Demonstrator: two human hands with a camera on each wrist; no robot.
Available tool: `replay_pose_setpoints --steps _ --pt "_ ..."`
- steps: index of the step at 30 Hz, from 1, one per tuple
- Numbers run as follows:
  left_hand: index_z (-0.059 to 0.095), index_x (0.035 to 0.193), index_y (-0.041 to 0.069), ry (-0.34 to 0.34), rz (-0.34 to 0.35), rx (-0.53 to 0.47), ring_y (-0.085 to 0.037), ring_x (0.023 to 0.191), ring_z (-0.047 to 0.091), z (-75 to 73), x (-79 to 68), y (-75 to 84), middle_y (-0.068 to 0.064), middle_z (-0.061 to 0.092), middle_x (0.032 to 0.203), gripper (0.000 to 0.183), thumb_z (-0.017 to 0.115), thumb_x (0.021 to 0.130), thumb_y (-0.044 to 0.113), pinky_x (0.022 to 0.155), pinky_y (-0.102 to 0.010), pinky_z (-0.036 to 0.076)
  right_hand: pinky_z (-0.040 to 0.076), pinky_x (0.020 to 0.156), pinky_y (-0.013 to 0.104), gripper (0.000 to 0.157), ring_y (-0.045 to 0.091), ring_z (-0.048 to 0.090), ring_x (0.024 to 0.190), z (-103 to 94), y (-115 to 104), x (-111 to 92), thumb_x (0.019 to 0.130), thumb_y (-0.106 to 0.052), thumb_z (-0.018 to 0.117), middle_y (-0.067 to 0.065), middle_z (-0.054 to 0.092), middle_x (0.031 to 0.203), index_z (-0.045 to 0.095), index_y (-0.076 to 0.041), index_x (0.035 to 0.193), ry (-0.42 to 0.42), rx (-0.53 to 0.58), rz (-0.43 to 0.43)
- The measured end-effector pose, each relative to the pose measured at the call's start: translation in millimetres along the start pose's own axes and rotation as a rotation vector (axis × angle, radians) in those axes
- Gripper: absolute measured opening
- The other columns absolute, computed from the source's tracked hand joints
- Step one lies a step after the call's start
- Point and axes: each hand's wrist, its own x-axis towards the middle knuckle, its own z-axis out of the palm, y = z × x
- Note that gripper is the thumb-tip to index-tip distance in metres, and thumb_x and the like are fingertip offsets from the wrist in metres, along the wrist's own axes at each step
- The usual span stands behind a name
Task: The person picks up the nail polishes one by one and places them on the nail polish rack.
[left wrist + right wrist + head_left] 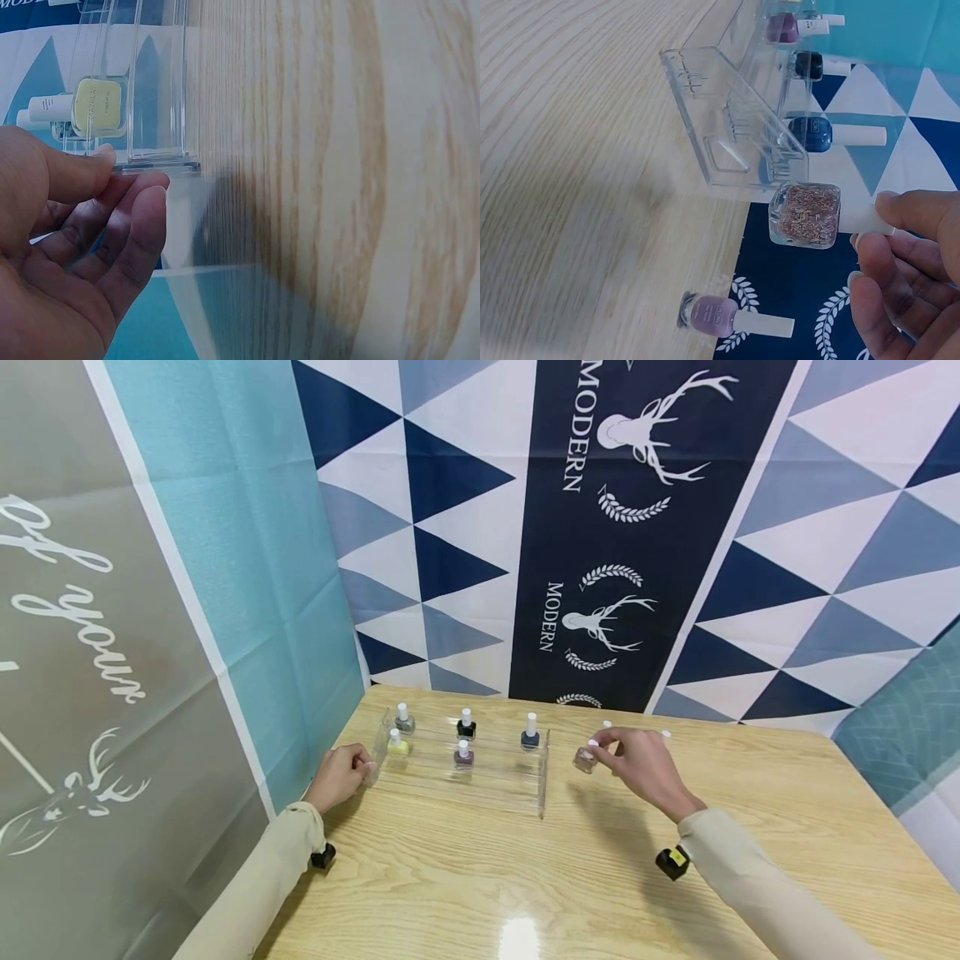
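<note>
A clear acrylic stepped display rack (544, 777) stands on the table, carrying several nail polish bottles. My left hand (341, 775) pinches the rack's left side panel, thumb on one face and fingers on the other in the left wrist view. On the front step are a yellow bottle (97, 106) and a mauve bottle (464, 758). Behind them stand a grey bottle (404, 722), a black bottle (467, 727) and a dark blue bottle (811, 135). My right hand (641, 764) pinches the white cap of a rose glitter nail polish bottle (806, 215), raised just right of the rack.
On the table (420, 885) right of the rack stands a lilac nail polish bottle (714, 315). Another white cap (666, 734) shows beyond my right hand. Patterned cloth (465, 527) hangs behind the table and along its left side.
</note>
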Motion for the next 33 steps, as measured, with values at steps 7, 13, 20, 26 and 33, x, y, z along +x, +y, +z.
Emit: replay_pose_setpoints --steps 7,13,20,26,33 --pt "0.067 0.086 0.005 -0.003 0.002 0.001 -0.016 0.053 0.055 0.7 0.1 -0.9 -0.002 0.060 0.068 0.015 0.066 0.101 0.008 0.051 -0.034 0.046 0.045 0.049 0.028 0.014 0.006 0.058 0.054 0.3 -4.5 3.0 0.096 -0.023 0.075 -0.003 0.074 0.081 0.079 -0.009 0.098 -0.008 0.012 0.004" --pt "0.067 0.085 0.005 0.003 0.017 0.002 -0.016 0.053 0.055 1.4 -1.2 -2.3 -0.002 0.061 0.068 0.016 0.067 0.100 0.007 0.052 -0.034 0.046 0.045 0.048 0.027 0.015 0.008 0.060 0.054 2.7 -7.2 4.5 0.096 -0.023 0.076 -0.002 0.074 0.080 0.079 -0.008 0.097 -0.008 0.033 0.013" --pt "0.066 0.086 0.005 -0.002 0.010 -0.008 -0.016 0.053 0.055 2.4 -3.5 -4.6 -0.003 0.062 0.069 0.015 0.066 0.101 0.009 0.051 -0.033 0.046 0.047 0.049 0.028 0.016 0.008 0.062 0.056 6.2 -11.5 6.0 0.096 -0.025 0.075 -0.002 0.074 0.079 0.079 -0.009 0.098 -0.018 0.033 0.020" --pt "0.068 0.089 0.005 0.002 0.014 -0.001 -0.016 0.054 0.056 1.9 -4.0 -4.8 -0.004 0.064 0.072 0.013 0.066 0.102 0.009 0.051 -0.032 0.047 0.049 0.053 0.028 0.016 0.006 0.062 0.056 7.4 -15.2 8.3 0.096 -0.025 0.076 -0.002 0.074 0.080 0.079 -0.009 0.097 -0.019 0.046 0.019" --pt "0.071 0.095 0.005 0.025 -0.019 -0.002 -0.016 0.057 0.058 0.8 -3.5 -1.0 -0.004 0.067 0.076 0.008 0.068 0.100 0.009 0.054 -0.034 0.048 0.048 0.053 0.028 0.015 0.007 0.060 0.056 8.4 -18.7 12.4 0.096 -0.025 0.076 -0.002 0.073 0.079 0.079 -0.011 0.099 -0.023 0.047 0.005"
